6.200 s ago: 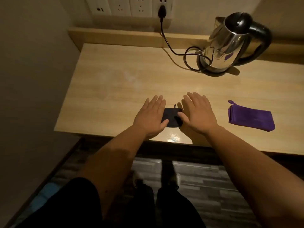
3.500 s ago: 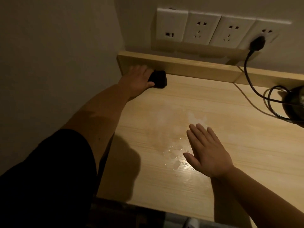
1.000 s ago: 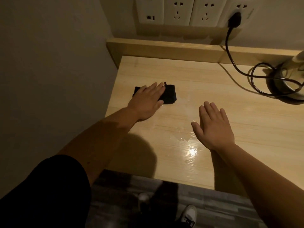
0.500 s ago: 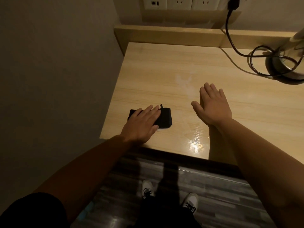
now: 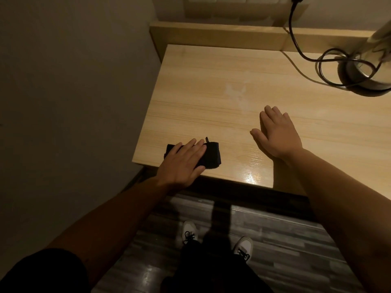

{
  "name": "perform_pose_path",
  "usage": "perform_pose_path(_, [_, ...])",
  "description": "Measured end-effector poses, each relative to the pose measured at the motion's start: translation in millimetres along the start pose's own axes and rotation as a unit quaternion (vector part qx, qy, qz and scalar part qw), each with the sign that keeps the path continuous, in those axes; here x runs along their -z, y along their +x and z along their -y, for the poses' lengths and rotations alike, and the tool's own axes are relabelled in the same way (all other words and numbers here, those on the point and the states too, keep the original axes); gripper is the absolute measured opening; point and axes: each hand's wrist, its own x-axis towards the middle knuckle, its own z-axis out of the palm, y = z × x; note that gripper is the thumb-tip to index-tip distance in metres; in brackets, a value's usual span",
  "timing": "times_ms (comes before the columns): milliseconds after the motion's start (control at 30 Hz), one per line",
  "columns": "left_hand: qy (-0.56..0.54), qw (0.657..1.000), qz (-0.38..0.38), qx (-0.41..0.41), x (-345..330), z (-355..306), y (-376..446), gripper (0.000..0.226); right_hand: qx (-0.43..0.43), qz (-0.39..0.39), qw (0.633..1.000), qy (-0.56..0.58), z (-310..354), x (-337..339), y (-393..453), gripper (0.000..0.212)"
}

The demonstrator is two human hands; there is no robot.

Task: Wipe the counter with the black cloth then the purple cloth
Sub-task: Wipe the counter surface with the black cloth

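Head cam: left hand [image 5: 182,163] lies flat, fingers spread, palm pressing black cloth [image 5: 209,156] onto desk [image 5: 211,102] near front-left corner. Right hand [image 5: 277,136] rests open on desk, apart from cloth, holding nothing. Kettle base [image 5: 364,77] w/ cord [image 5: 296,39] at back right, dim, probably steel.

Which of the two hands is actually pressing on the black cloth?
The left hand: it lies flat on the black cloth near the counter's front edge. The right hand rests on bare wood, apart from it.
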Motion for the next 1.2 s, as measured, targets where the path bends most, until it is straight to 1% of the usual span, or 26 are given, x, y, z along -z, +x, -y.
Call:
perform_pose_path(167, [0.015, 1.0, -0.011, -0.017, -6.3, -6.8, -11.0, 0.074, -0.008, 0.01, 1.0, -0.009, 2.0, 0.6, -6.6, 0.077])
perform_pose_path(267, [0.033, 0.999, -0.012, -0.013, -12.1, -11.3, -15.1, 0.072, -0.007, 0.014, 1.0, -0.008, 1.0, 1.9, -9.9, 0.077])
perform_pose_path(333, [0.02, 0.999, -0.011, -0.023, -13.8, -11.6, -16.5, 0.071, -0.013, 0.005, 1.0, -0.009, -5.2, 5.7, -10.6, 0.078])
perform_pose_path(400, [-0.034, 0.998, -0.024, -0.048, -12.9, -9.8, -17.8, 0.069, -0.029, -0.004, 1.0, -0.006, -14.7, 10.2, -10.2, 0.076])
perform_pose_path(467, [-0.113, 0.991, -0.052, -0.046, -2.0, -12.5, -13.0, 0.061, -0.044, -0.006, 0.999, -0.008, -23.3, 12.9, -8.7, 0.076])
perform_pose_path(567, [-0.229, 0.967, -0.103, 0.034, 31.8, -18.0, 19.6, 0.049, -0.057, -0.009, 0.998, -0.012, -27.8, 8.7, -9.3, 0.079])
perform_pose_path(633, [-0.264, 0.949, -0.155, 0.071, 57.9, -16.3, 59.7, 0.045, -0.06, -0.011, 0.998, -0.009, -27.5, 4.2, -10.2, 0.076])
perform_pose_path(700, [-0.275, 0.938, -0.191, 0.084, 79.2, -6.2, 113.7, 0.044, -0.057, -0.014, 0.998, -0.011, -27.7, 2.6, -9.9, 0.075])
perform_pose_path(767, [-0.249, 0.942, -0.207, 0.086, 94.6, 8.9, 177.6, 0.044, -0.061, -0.018, 0.998, -0.013, -28.3, 2.4, -9.5, 0.073])
perform_pose_path(833, [-0.183, 0.958, -0.205, 0.075, 106.7, 21.7, 238.4, 0.047, -0.066, -0.018, 0.998, -0.014, -28.1, 1.8, -9.4, 0.073])
perform_pose_path(900, [-0.115, 0.977, -0.169, 0.057, 111.0, 29.1, 286.1, 0.05, -0.069, -0.018, 0.997, -0.016, -27.8, -0.2, -9.5, 0.073])
perform_pose_path(967, [-0.059, 0.993, -0.1, 0.028, 107.7, 31.3, 315.9, 0.055, -0.071, -0.023, 0.997, -0.017, -28.2, -0.9, -9.3, 0.073])
perform_pose_path(1033, [-0.002, 0.999, -0.039, 0.0, 96.9, 30.3, 327.3, 0.057, -0.071, -0.022, 0.997, -0.022, -28.7, -0.9, -8.3, 0.072])
perform_pose_path(1067, [0.014, 0.999, -0.03, -0.007, 90.3, 29.3, 327.3, 0.057, -0.072, -0.02, 0.997, -0.024, -28.8, -0.7, -7.8, 0.072])
perform_pose_path(1200, [0.014, 0.998, -0.04, -0.044, 74.5, 22.3, 300.6, 0.055, -0.071, -0.021, 0.997, -0.019, -27.7, -0.5, -8.1, 0.073])
